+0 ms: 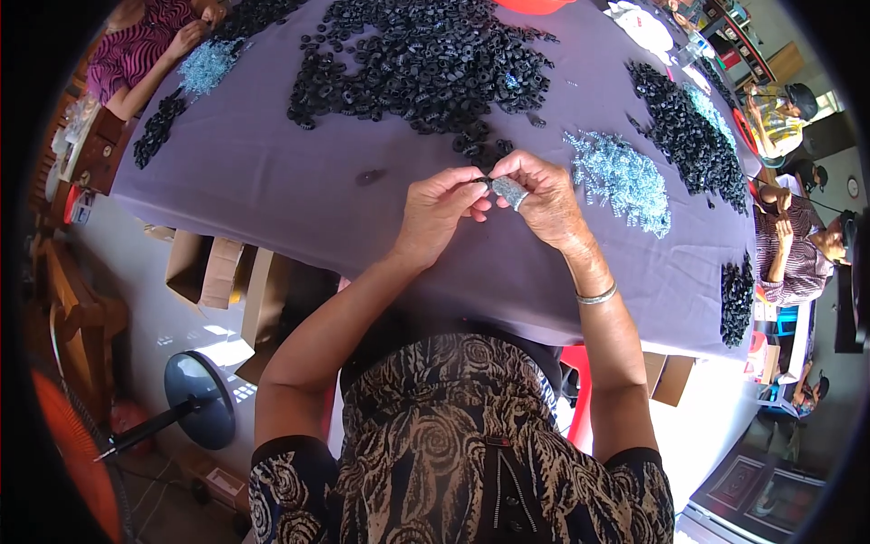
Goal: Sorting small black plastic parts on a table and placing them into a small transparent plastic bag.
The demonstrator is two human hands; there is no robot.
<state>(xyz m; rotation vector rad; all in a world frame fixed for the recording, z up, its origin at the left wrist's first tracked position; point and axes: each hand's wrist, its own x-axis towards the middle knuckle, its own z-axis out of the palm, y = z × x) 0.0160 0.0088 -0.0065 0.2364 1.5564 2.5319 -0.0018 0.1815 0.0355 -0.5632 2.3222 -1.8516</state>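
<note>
Evidently one small dark piece (486,181) is midway, pinched between the fingertips of the left hand (437,201) and right hand (546,201) above the surface (272,186); heaped black parts (421,68) and pale-blue springs (623,181) suggest much remains.

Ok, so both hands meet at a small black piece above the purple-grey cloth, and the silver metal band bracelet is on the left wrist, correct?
Not quite: the silver metal band bracelet is on the right wrist, as the head view shows. The rest stands: the left hand and right hand meet at the small black piece above the purple-grey cloth.
</note>
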